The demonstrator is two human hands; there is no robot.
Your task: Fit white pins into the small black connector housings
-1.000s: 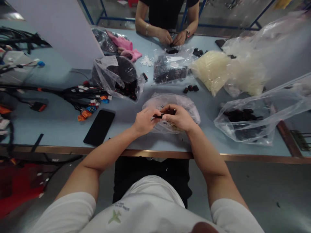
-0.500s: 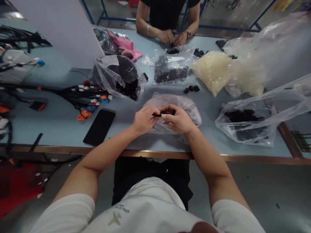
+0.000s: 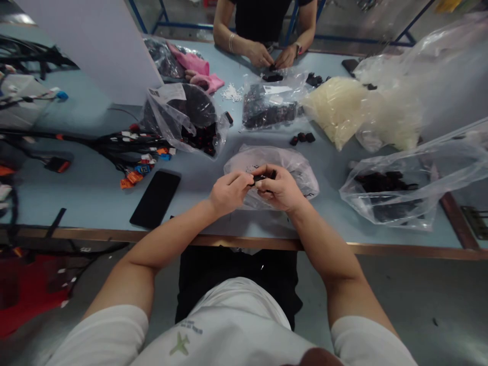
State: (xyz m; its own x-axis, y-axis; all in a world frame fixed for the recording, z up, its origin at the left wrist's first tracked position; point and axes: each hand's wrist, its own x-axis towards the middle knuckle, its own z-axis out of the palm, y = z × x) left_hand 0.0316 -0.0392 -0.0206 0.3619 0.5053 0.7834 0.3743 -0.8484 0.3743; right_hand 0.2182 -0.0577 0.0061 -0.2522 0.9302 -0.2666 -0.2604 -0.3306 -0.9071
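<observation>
The room was a workshop with a grey floor (image 3: 419, 300), a white partition (image 3: 91, 51) and blue metal framing (image 3: 320, 36) behind a long, pale blue workbench (image 3: 87, 203). A brass-coloured strip (image 3: 244, 242) ran along the bench's near edge. At the far side, a co-worker's hands (image 3: 272, 57) worked close together, well apart from the person's own. A tangled wiring harness (image 3: 114, 145) sprawled across the left of the bench, and a black phone (image 3: 155, 198) lay near the front edge. To the right sat a large clear bag of dark parts (image 3: 385, 203), with a bag of cream pieces (image 3: 335, 112) farther back. The person's forearms reached over the near edge, bringing the left hand (image 3: 229, 192) and right hand (image 3: 278, 189) together above a clear plastic bag (image 3: 270, 173). The fingers of both hands were closed, grasping a small black plastic piece (image 3: 263, 177) between them, directly over that bag.
</observation>
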